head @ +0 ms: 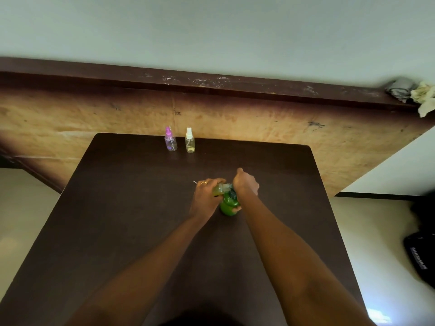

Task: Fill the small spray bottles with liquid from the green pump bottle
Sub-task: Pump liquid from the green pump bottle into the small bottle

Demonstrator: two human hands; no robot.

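Standing at the far edge of the dark brown table: two small spray bottles, upright, side by side and not touching, just in front of a worn wooden panel.

- Pink-capped spray bottle: on the left, clear body. Fill level cannot be read.
- White-capped spray bottle: on the right, clear body, a little yellowish liquid at the bottom.

Both are well apart from the hands.

Mid-table:
- A thin white stalk sticks out past the left knuckles. What it belongs to cannot be told.
- Left hand: ring on one finger, fingers curled round a small clear bottle. The bottle holds yellow-green liquid and sits against the top of the pump bottle.
- Green pump bottle: upright on the table between the two forearms, its dark pump head just beside the small bottle.
- Right hand: back toward the camera, closed down over the pump head and grasping it. The fingertips are hidden.
- A fingertip also shows low on the green body, but I cannot tell which hand it belongs to.

Far right:
- Crumpled cloths, grey and pale yellow, on the ledge above the panel.
- Black bag on the floor beside the table.
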